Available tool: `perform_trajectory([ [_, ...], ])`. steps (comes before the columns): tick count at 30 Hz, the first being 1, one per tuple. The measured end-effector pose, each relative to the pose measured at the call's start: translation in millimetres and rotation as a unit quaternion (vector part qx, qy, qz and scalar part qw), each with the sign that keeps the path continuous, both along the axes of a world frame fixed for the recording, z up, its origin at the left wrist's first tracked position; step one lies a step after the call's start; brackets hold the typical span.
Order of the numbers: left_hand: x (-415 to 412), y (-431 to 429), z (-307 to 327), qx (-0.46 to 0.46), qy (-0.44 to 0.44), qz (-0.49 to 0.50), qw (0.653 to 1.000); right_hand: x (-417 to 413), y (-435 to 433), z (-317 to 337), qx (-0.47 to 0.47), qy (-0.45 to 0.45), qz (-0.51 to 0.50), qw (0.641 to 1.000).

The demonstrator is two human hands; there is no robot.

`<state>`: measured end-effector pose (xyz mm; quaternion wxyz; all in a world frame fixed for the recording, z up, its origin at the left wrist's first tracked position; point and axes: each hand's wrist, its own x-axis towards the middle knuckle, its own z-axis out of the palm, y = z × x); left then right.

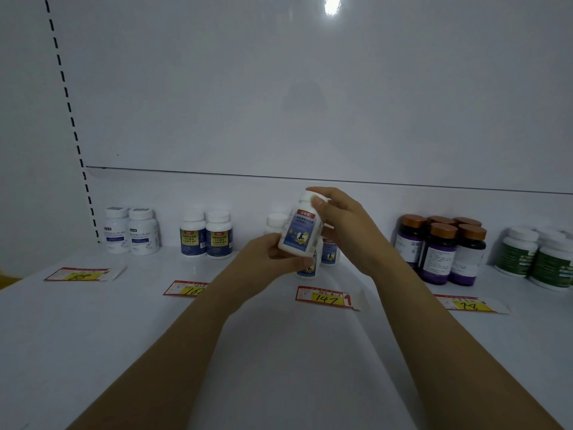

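A price tag (pixel 324 297) marked 147 is lying nearest on the white shelf (pixel 279 352). Just beyond it, the left hand (pixel 266 252) is gripping the base of a bottle (pixel 300 234) with curled fingers, while the right hand (pixel 347 225) is curling over its white cap. The bottle is tilting slightly, held in the air above the shelf's centre. Behind it, like bottles (pixel 328 252) are standing; brown-capped bottles (pixel 440 249) are standing further right.

One wide-angle view from the person's head faces forward and slightly down, close over a white shelf (pixel 108 336). The back panel (pixel 279 88) fills the upper half. The left hand (pixel 263 252) and right hand (pixel 347 225) hold a bottle (pixel 299 234) at mid-frame.
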<state>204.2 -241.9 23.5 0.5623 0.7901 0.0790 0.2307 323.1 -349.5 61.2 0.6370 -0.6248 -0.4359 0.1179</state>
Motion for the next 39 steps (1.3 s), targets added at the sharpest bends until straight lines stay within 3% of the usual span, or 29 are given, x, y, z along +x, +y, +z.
perform_trajectory([
  [4, 0, 0, 0, 0.017, -0.013, 0.015, 1.0, -1, -1, 0, -0.017, -0.038, 0.002, 0.999],
  [16, 0, -1, 1, 0.019, 0.02, 0.001, 1.0, 2, -2, -1, -0.024, -0.034, -0.001, 0.999],
  [26, 0, 4, -2, 0.016, 0.005, 0.008, 1.0, 1, -3, 1, -0.015, 0.031, 0.048, 0.998],
  [30, 3, 14, -6, 0.064, -0.035, 0.067, 0.995, -5, -4, 5, -0.027, -0.033, 0.08, 0.996],
  [35, 1, 15, -2, 0.173, -0.146, 0.179, 0.958, -21, 4, 7, -0.039, -0.118, 0.148, 0.981],
  [39, 0, 17, -2, 0.209, -0.17, 0.216, 0.939, -26, 6, 6, -0.038, -0.149, 0.152, 0.976],
])
